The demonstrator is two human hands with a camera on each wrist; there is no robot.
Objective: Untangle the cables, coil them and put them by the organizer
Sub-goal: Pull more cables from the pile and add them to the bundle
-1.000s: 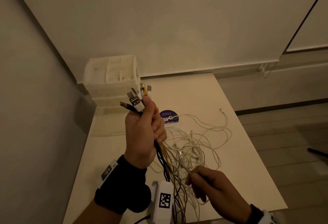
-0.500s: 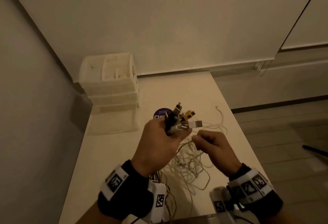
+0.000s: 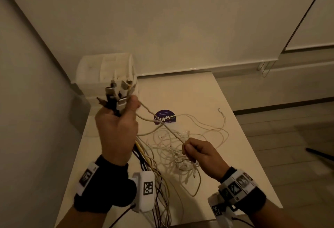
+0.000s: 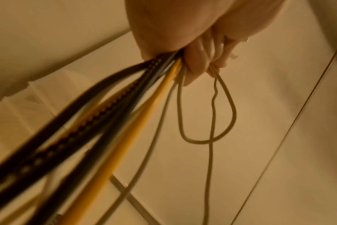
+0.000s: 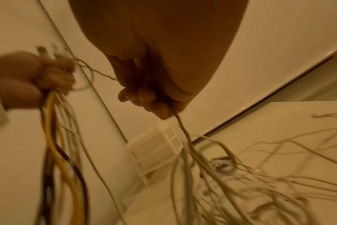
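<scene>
A round dark purple sticker (image 3: 164,117) lies on the counter (image 3: 189,92), crossed by pale cables (image 3: 173,148). Large white letters on it read "Clay", followed by a letter like "G"; the small lines above and below are too tiny to read. Square black-and-white coded markers on the wrist bands (image 3: 148,188) carry no readable words.

A bundle of black, yellow and white cables (image 3: 144,157) is gripped upright in the left hand (image 3: 116,130), plug ends uppermost. One thin white cable (image 3: 162,124) is pinched by the right hand (image 3: 200,155) above the white table (image 3: 198,90), near the translucent white plastic drawer organizer (image 3: 101,72).
</scene>
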